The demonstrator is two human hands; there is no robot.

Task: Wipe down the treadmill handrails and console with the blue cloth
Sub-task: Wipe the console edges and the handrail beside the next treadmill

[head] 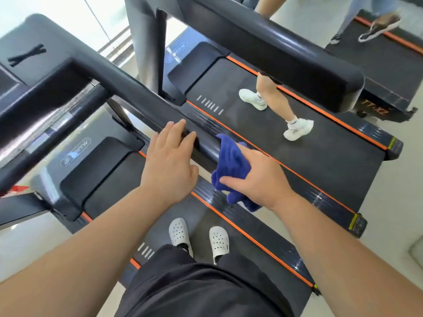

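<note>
Right hand (258, 177) clamps the bunched blue cloth (231, 165) against the black handrail (142, 99), with the cloth draped over the rail's near end. Left hand (170, 161) rests beside the cloth on the same handrail, fingers spread and laid over the top, holding nothing. Beyond the handrail, another person's legs in white trainers (297, 129) occupy the neighbouring treadmill belt (332, 145). Below the handrail, the wearer's white clogs (218, 241) stand on the near belt (109, 179). The console (34, 42) sits at the handrail's far end.

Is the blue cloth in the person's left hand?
No, the right hand grips the blue cloth against the handrail, while the left hand rests bare on it.
</note>
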